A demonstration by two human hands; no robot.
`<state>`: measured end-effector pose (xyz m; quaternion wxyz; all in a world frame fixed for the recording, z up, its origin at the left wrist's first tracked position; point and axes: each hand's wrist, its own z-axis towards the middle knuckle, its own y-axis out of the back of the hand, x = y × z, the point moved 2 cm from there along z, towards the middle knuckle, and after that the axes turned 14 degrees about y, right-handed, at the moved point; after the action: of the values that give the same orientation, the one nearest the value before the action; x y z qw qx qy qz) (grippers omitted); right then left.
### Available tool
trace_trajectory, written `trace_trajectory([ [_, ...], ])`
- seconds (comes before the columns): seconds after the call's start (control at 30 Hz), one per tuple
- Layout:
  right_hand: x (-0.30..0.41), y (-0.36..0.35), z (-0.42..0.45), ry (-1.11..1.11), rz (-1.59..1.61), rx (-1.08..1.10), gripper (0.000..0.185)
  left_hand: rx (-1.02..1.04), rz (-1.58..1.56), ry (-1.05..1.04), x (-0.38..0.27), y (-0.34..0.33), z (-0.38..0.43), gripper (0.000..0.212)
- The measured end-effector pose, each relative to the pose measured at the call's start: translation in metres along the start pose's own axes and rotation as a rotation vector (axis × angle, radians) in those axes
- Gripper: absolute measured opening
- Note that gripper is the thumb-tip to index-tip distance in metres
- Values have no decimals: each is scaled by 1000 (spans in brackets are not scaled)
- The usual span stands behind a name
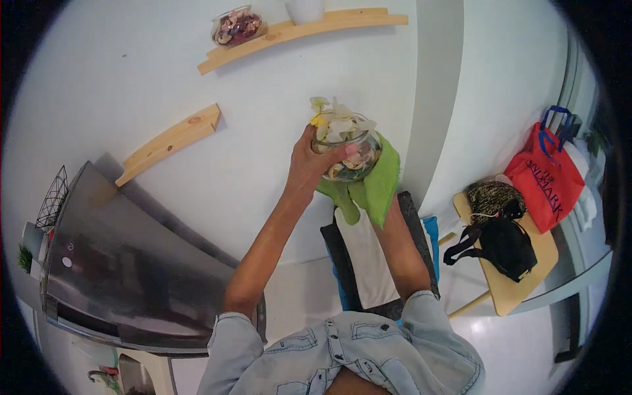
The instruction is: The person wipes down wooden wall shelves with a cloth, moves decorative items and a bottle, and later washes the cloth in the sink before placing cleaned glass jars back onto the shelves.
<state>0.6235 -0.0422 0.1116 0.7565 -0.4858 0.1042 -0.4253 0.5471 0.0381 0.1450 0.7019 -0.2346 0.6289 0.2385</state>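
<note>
Held up before the wall is a round glass bowl [363, 155] with dried potpourri inside and white and yellow flowers [340, 121] standing out of its top. My left hand [312, 154] grips its left side, thumb laid across the front of the glass. A green cloth [387, 173] drapes over the right side and below the bowl. My right hand is covered by this cloth; only the right forearm [401, 242] shows below it, so the fingers are hidden. The cloth lies between that hand and the glass.
Above, a wooden wall shelf [306, 32] carries another potpourri bowl [239, 27] and a white pot [304, 11]. A second shelf [170, 143] is lower left, near a dark refrigerator [143, 261]. To the right, a wooden chair [513, 291] bears a black bag [508, 249] and a red bag [545, 177].
</note>
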Motion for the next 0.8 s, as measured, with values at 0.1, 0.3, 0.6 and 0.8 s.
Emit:
trace_trajectory([
  [0.1,8,2,14,297,-730,137,39,-5,51,-59,-11,-10,21,66],
  [0.3,66,-31,27,710,-1526,454,28,-93,64,-209,-52,-37,69,64],
  [0.6,110,-63,42,534,-930,221,21,11,58,-344,-170,-58,191,55],
  [0.8,124,-38,30,507,-950,189,22,-40,85,-366,-173,-55,279,56],
])
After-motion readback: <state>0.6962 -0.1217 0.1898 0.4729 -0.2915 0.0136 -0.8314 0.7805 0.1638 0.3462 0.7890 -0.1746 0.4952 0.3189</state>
